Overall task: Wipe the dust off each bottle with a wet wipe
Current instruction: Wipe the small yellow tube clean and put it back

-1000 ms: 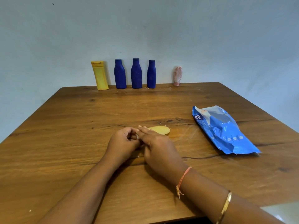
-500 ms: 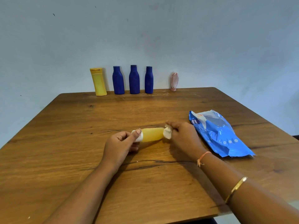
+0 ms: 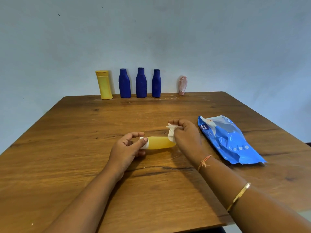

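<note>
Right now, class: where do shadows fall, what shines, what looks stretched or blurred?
Head view: soft light; faint shadows on the table right of the left hand and under the amber bottle it holds; the blue wipes packet shows pale sheen near its top; wide-angle stretch enlarges the forearms at the bottom edge; the far blue bottles look sharp.

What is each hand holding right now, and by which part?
The left hand pinches the lying yellow bottle by its white cap end. The right hand grips the wet wipe by its bunched top, at the bottle's other end.
</note>
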The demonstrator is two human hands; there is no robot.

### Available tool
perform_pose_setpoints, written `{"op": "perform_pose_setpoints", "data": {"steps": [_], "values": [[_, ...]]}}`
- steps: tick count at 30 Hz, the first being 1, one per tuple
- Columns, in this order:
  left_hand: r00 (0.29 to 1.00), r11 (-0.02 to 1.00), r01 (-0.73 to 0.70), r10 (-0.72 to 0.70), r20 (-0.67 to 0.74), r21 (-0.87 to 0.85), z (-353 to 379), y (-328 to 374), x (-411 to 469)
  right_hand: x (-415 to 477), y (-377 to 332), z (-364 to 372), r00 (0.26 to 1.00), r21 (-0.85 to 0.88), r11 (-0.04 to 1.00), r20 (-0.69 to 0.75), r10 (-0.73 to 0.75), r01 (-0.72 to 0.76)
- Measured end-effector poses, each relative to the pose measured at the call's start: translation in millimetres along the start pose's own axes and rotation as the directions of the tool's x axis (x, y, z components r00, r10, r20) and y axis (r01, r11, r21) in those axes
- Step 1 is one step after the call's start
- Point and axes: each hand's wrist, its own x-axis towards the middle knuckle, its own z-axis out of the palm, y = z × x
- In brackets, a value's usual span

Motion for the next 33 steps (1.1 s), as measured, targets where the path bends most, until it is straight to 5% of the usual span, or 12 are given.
{"op": "perform_pose_setpoints", "data": {"steps": [5, 8, 13, 18, 25, 29, 33], "values": [[0.998, 0.997, -0.057, 0.055, 0.036, 0.060, 0, -2, -2, -13, 16, 15, 0.982, -0.256, 0.949, 0.087, -0.167, 0.184], [0.991, 0.971, -0.130, 0.120, 0.062, 0.199, -1, -3, -2, -14, 21, 17, 0.980, -0.274, 0.942, 0.095, -0.173, 0.192], [0.997, 0.990, -0.069, 0.067, 0.025, 0.121, 0, -5, 1, -22, 18, 11, 0.959, -0.307, 0.919, 0.210, -0.189, 0.248], [0.999, 0.995, -0.044, 0.042, 0.025, 0.091, 1, -5, 2, -30, 8, 6, 0.883, -0.527, 0.711, 0.337, -0.327, 0.465], [0.999, 0.997, -0.022, 0.020, 0.027, 0.071, -1, -5, 0, -41, -4, 22, 0.686, -0.551, 0.408, 0.599, -0.413, 0.728], [1.000, 0.999, 0.000, -0.001, 0.028, 0.033, 1, -2, 0, -32, 4, 4, 0.766, -0.567, 0.517, 0.511, -0.389, 0.641], [1.000, 0.999, -0.005, 0.003, 0.022, 0.053, 1, -1, -1, -11, 14, -8, 0.936, -0.602, 0.723, 0.289, -0.200, 0.340]]}}
